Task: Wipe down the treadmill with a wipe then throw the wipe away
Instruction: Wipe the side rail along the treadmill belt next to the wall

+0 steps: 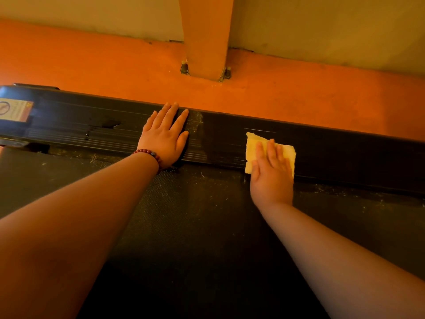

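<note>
Orange floor (pixel 115 72) and a bolted post (pixel 207 38) lie beyond both hands, with the black treadmill (pixel 69 116) stretched under them.
Flat and straight-fingered, the right hand (pixel 271 173) presses the yellow wipe (pixel 251 143) onto the ribbed side rail (pixel 333 153), the wipe's corners showing past its fingertips. Well to the left of the wipe, the left hand (pixel 164 139) rests open, palm down, on the same rail and holds nothing. The wipe looks thin, soft and light, probably damp, so it would likely bunch or slip under a loose palm. Spread fingers over its middle suit wiping, and a pinch at a free corner would lift it. The rail looks stiff and fixed, and its ribs may trap grit like that on the belt (pixel 195 226) beneath the forearms.
</note>
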`<action>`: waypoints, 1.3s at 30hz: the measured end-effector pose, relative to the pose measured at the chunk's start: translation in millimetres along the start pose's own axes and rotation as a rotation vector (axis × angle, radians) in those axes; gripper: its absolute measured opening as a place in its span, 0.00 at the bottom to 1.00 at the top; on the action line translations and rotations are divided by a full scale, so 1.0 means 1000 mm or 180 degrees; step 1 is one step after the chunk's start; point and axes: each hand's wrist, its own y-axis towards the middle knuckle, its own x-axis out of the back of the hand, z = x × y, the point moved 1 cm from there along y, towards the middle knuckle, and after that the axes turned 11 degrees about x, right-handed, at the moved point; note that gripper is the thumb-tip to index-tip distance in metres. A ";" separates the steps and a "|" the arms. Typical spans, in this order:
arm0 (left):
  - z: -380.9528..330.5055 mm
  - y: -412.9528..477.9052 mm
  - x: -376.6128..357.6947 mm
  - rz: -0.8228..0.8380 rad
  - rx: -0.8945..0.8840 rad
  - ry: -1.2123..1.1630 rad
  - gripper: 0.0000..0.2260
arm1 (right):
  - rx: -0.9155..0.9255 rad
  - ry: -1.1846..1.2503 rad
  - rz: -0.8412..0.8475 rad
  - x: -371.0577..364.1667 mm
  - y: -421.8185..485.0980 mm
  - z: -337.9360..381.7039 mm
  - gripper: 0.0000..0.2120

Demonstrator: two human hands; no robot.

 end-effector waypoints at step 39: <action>0.000 0.001 -0.002 -0.0067 0.0010 -0.0038 0.25 | 0.0379 0.0588 -0.0239 -0.017 0.023 0.059 0.30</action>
